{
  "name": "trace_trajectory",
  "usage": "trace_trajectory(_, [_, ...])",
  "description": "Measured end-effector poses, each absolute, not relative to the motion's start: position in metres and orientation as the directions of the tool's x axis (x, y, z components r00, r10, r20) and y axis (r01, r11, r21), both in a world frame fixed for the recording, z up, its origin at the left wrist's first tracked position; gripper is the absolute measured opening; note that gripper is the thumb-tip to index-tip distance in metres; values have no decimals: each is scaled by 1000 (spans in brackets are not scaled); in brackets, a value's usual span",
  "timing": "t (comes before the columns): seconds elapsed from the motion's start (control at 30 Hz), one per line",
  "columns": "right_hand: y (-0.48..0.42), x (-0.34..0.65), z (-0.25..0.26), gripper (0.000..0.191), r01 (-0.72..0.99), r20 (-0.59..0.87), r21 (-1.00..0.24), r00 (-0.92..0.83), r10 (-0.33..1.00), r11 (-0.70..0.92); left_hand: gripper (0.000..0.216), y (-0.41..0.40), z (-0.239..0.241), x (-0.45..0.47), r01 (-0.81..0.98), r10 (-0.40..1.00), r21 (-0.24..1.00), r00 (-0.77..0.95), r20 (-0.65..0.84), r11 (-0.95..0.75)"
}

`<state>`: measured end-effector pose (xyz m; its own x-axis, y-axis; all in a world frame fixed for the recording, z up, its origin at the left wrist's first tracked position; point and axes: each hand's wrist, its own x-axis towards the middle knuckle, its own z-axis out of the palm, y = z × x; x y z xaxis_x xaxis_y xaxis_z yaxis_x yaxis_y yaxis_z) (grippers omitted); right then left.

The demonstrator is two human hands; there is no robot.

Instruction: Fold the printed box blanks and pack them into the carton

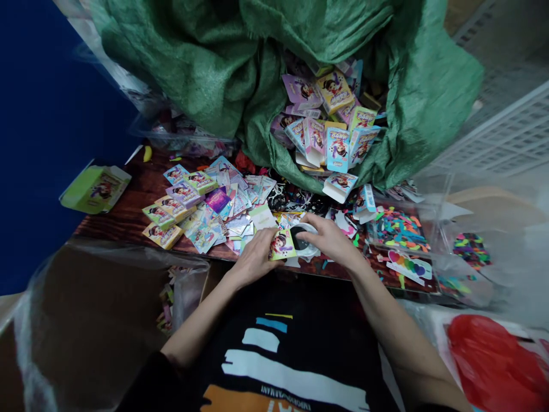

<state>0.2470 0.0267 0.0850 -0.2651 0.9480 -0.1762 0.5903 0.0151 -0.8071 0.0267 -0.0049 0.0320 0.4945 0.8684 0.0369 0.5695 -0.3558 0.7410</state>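
My left hand [255,256] is closed around a small yellow-green cardboard box [282,245] printed with a cartoon figure. Right beside the box sits a round white tub [314,250] with something dark inside. My right hand [328,237] reaches over this tub, thumb and forefinger apart, and nothing shows between them; its other fingers are partly hidden. Left of my hands, printed cards [234,194] lie in a loose heap. Several similar small boxes [171,206] are stacked at the heap's left side.
A green woven sack [206,74] spills many flat and folded boxes [334,126] at the back. To the right stands a clear tray [398,229] of colourful small pieces. An open carton [98,297] is below left, a red plastic bag [493,360] below right.
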Motion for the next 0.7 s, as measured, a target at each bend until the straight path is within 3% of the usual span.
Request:
trace_trajectory(0.13, [21,241,81,23,433,-149,-898,-140,979,-75,73,-3,29,26,594,915,745,400,54,-304])
trace_trajectory(0.2, [17,241,80,27,450,-90,-892,-103,991,-34,73,-2,28,24,602,917,731,389,84,-322])
trace_trajectory(0.37, [13,236,86,24,716,207,-654,-144,968,246,72,-2,22,25,613,900,683,406,160,-398])
trace_trajectory(0.47, [13,231,88,19,772,281,-551,-187,941,318,73,-4,20,28,609,897,678,401,185,-412])
trace_trajectory(0.7, [2,227,89,18,665,314,-687,-93,945,294,66,-3,24,29,611,913,686,341,222,-395])
